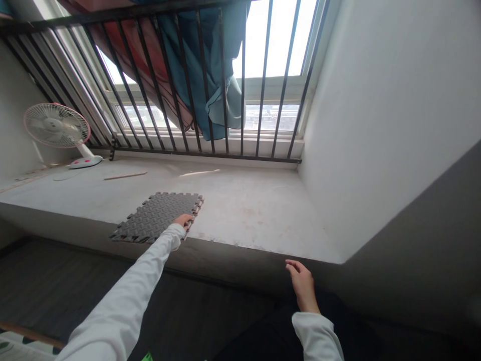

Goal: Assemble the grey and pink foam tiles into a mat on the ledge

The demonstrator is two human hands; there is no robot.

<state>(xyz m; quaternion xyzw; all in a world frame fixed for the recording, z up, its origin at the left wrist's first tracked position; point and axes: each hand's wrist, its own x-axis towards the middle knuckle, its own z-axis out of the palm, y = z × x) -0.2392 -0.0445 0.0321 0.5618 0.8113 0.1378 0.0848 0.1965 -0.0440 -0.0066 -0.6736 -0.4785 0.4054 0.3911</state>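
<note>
A stack of grey interlocking foam mats (160, 215) lies on the white window ledge (255, 210), with its near left corner out over the ledge's front edge. My left hand (184, 220) grips the right side of the stack, its fingers partly hidden at the mat edge. Off to the right, my right hand (302, 283) hangs in the air just in front of the ledge. Its fingers are curled with the thumb near them, and nothing shows in them.
A white and pink fan (56, 125) stands at the ledge's left end, near a thin stick (125, 176). Dark metal bars (203, 75) run along the window, with red and blue cloth (191, 60) behind them. A white wall (387, 100) bounds the right.
</note>
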